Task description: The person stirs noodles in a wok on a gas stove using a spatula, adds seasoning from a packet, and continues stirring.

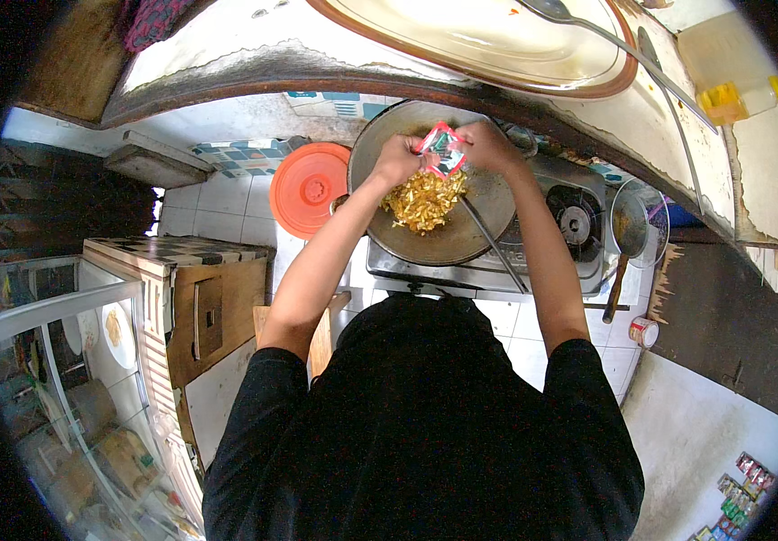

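Both hands hold a small red-edged sachet (442, 150) over a large wok (396, 240). My left hand (400, 161) grips its left side, and my right hand (487, 147) grips its right side. Whether the sachet is torn open cannot be told. Below it in the wok lies a heap of chopped yellow-brown food (423, 203). A spatula or ladle with a dark metal handle (494, 243) leans out over the wok's front right rim, its head hidden in or behind the food. The wok rests on the left side of a gas stove (402, 274).
An orange plastic lid (311, 189) is left of the wok. Right of the bare burner (573, 223) sits a small pan with a wooden handle (613, 287). A shelf edge (240, 91) runs above, holding an oval plate (483, 40) with a spoon. A can (643, 333) stands lower right.
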Tool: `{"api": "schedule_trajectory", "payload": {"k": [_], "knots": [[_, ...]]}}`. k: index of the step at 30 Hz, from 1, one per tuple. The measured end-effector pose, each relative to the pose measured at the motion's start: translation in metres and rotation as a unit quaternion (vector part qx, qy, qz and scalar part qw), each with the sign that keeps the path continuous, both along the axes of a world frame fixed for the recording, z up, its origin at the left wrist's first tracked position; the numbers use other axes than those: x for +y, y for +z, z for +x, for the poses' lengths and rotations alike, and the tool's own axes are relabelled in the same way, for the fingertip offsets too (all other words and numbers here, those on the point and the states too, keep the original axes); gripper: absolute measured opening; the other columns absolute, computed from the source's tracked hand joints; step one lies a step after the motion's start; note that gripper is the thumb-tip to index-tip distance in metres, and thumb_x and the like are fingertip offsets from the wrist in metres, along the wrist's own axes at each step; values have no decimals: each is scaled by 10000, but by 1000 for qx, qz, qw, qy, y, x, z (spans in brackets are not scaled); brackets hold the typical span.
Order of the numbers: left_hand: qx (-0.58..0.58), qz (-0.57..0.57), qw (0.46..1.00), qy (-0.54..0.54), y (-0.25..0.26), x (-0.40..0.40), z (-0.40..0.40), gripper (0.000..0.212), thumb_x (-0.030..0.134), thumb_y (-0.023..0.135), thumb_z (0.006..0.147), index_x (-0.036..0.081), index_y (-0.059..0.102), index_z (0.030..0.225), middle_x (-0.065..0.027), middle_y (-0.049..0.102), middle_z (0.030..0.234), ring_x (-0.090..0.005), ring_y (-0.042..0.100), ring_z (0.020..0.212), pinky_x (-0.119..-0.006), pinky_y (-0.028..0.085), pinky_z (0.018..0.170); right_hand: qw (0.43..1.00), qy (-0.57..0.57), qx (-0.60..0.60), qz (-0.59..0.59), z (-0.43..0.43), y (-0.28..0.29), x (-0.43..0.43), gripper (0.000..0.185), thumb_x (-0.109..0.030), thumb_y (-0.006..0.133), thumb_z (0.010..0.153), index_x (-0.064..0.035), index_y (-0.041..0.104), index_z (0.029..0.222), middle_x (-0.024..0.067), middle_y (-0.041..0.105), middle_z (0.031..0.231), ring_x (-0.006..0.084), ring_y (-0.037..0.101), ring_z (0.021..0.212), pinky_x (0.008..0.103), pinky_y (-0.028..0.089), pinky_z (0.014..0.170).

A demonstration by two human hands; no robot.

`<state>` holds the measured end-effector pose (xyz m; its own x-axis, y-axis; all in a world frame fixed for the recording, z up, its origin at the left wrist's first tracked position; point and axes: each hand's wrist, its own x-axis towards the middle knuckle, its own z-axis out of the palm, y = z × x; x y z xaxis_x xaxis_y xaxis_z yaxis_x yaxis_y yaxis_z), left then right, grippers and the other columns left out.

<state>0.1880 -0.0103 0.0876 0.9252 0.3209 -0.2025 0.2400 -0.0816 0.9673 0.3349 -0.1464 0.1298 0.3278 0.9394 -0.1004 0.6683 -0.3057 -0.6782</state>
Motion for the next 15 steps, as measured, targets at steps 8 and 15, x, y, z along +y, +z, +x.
{"api": "schedule_trajectory", "payload": {"k": [8, 15], "knots": [[32, 43, 998, 22, -2, 33, -46, 162, 149, 704, 701, 12, 663, 778, -28, 593, 595, -82, 517, 528, -244, 420, 509, 986, 81, 121, 87, -51, 1, 37, 166, -159, 584, 784, 7, 580, 780, 145, 585, 653, 142, 532, 575, 332, 422, 567], [34, 111, 990, 74, 32, 61, -39, 106, 143, 691, 703, 42, 664, 685, -2, 580, 545, -56, 496, 492, -234, 396, 491, 980, -53, -86, 170, -50, -11, 71, 164, -156, 572, 800, 1, 593, 844, 169, 601, 727, 183, 562, 599, 326, 435, 614]]}}
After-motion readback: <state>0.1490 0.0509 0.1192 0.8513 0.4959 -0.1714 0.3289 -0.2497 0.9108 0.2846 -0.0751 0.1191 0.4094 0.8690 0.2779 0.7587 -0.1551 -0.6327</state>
